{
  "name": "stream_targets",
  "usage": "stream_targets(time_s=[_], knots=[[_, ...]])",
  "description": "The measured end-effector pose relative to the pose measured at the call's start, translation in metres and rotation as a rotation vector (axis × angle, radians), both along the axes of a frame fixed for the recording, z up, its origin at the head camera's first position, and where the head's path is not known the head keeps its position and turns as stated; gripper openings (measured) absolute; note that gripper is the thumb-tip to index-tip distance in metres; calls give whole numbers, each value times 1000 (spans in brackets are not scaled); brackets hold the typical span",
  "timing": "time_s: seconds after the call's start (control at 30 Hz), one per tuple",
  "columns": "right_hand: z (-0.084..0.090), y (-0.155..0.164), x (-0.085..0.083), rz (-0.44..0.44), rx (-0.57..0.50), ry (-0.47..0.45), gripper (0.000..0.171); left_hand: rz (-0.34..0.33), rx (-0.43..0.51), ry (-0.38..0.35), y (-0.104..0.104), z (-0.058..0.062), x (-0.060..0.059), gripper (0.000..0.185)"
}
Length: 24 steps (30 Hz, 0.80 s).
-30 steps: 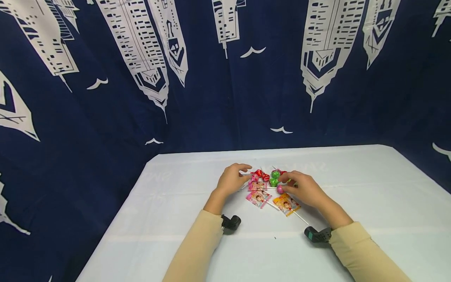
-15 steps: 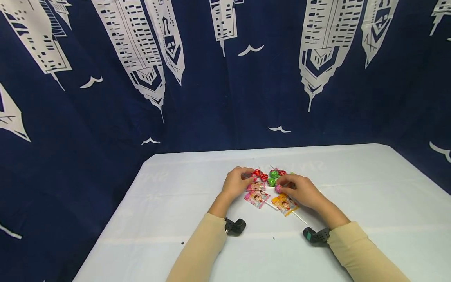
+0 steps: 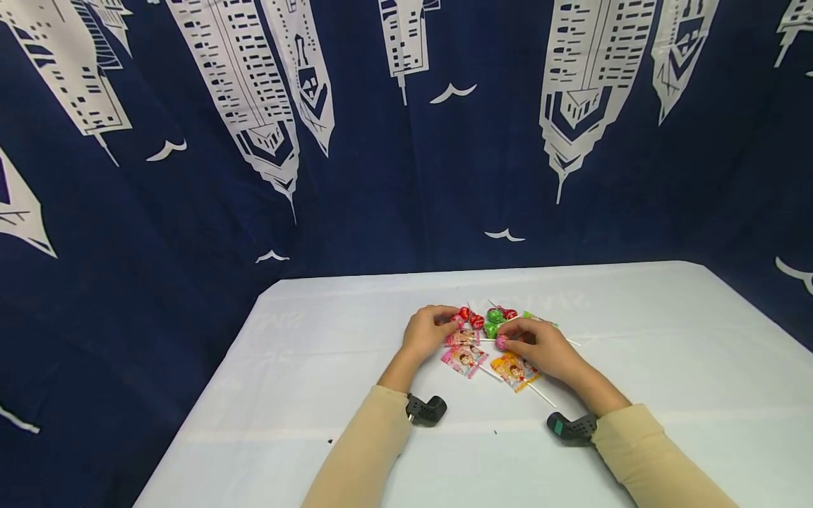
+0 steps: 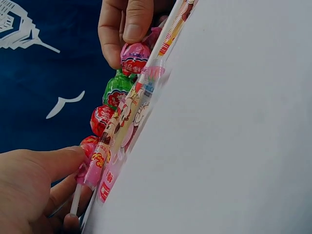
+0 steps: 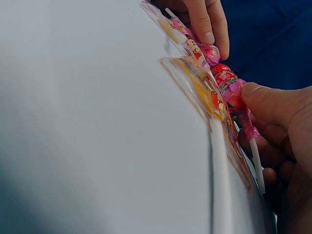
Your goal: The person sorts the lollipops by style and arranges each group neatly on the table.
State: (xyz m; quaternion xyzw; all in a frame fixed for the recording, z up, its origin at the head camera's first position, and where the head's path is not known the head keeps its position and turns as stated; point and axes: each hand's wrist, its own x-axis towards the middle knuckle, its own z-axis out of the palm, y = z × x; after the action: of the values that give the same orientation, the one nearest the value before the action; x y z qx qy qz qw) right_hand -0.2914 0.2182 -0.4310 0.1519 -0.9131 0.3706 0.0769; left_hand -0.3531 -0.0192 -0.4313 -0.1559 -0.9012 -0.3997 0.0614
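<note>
A small pile of wrapped lollipops lies mid-table: red ones (image 3: 471, 317), green ones (image 3: 493, 319) and flat picture-wrapped ones, pink (image 3: 466, 360) and orange (image 3: 516, 370). My left hand (image 3: 452, 326) sits at the pile's left side. In the left wrist view its thumb (image 4: 58, 158) and fingers pinch a pink lollipop (image 4: 90, 168) near the head, the white stick (image 4: 75, 200) pointing back. My right hand (image 3: 504, 337) pinches another pink lollipop (image 3: 502, 343) at the pile's right, seen under its thumb in the right wrist view (image 5: 235, 93). A green lollipop (image 4: 117, 90) and a red lollipop (image 4: 101, 118) lie between the two hands.
The white table (image 3: 635, 339) has its left edge (image 3: 203, 395) and far edge (image 3: 483, 269) in view. A dark blue curtain with white skyscraper prints (image 3: 406, 141) hangs close behind. Black wrist cameras (image 3: 425, 409) (image 3: 571, 425) rest just above the cloth.
My left hand has slid right into the pile and closed its fingers on a pink lollipop. The right hand has stayed on its pink lollipop, shifting slightly left.
</note>
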Motion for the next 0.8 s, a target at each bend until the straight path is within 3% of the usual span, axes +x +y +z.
stream_targets(time_s=[0.23, 0.8], knots=[[-3, 0, -1, -3, -15, -15, 22, 19, -45, -9, 0, -1, 0, 27], [-4, -1, 0, -12, -13, -4, 21, 35, -18, -7, -1, -2, 1, 23]])
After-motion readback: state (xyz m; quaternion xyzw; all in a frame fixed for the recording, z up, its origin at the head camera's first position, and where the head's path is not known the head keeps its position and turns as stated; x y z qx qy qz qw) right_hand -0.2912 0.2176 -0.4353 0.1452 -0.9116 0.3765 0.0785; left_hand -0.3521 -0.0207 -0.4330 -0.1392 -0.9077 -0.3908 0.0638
